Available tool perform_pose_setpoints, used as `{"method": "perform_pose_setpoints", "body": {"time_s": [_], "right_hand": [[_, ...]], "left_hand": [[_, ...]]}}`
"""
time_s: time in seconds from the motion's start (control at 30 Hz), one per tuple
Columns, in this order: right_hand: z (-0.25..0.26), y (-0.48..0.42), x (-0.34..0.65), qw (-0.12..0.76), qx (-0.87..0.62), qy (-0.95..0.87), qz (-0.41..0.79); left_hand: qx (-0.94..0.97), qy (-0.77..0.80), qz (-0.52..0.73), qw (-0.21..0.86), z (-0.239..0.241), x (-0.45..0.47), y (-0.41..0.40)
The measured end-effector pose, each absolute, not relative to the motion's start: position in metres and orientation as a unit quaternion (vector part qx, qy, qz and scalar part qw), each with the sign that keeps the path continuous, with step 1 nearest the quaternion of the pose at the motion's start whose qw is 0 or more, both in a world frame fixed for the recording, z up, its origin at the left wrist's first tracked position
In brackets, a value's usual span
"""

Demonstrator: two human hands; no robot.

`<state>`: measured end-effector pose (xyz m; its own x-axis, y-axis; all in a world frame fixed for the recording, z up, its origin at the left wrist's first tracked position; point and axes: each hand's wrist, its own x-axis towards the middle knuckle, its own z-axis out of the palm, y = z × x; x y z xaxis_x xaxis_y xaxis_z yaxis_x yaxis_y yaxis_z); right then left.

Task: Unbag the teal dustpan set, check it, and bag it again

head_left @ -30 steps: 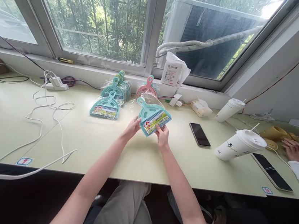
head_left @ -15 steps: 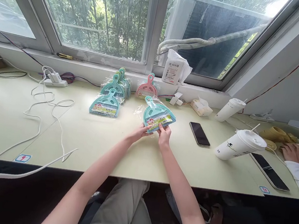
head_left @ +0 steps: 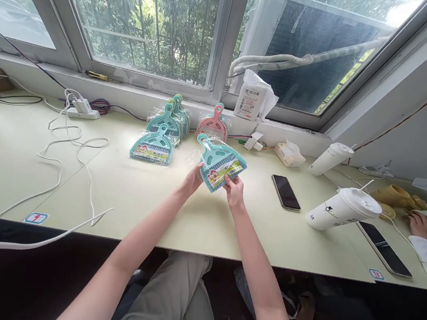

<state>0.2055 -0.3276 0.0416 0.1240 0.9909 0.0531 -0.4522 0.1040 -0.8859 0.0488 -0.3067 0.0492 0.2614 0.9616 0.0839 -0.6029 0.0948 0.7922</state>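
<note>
Both of my hands hold a teal mini dustpan-and-brush set (head_left: 219, 162) wrapped in clear plastic, raised a little above the pale table (head_left: 153, 209). My left hand (head_left: 193, 179) grips its lower left corner, and my right hand (head_left: 234, 190) pinches its bottom edge by the printed label. The handle of the set points up and to the left. Behind it on the table lie another teal set (head_left: 153, 147), a stack of teal sets (head_left: 172, 119) and a pink set (head_left: 213, 124).
A black phone (head_left: 286, 192) lies right of my hands. A white lidded cup (head_left: 342, 209) leans beside a second phone (head_left: 384, 248), another cup (head_left: 329, 158) stands behind. White cables (head_left: 61, 162) trail across the left. Another person's hand (head_left: 421, 226) rests at far right.
The set turned so its handle tilts left again, and my left hand slid from its bottom edge to its left corner. The other person's hand drew back slightly.
</note>
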Motion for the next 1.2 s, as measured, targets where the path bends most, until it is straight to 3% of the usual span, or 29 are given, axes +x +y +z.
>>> {"method": "perform_pose_setpoints", "body": {"time_s": [0.47,1.03,1.2], "right_hand": [[0.046,-0.332,0.204,0.601,-0.358,-0.386,0.601],[0.052,-0.339,0.212,0.467,-0.346,-0.472,0.663],[0.055,-0.341,0.215,0.433,-0.364,-0.52,0.64]], "left_hand": [[0.396,0.271,0.632,0.609,0.07,-0.002,-0.302],[0.414,0.268,0.584,0.645,0.087,-0.038,-0.306],[0.449,0.404,0.542,0.584,0.075,-0.065,-0.293]]}}
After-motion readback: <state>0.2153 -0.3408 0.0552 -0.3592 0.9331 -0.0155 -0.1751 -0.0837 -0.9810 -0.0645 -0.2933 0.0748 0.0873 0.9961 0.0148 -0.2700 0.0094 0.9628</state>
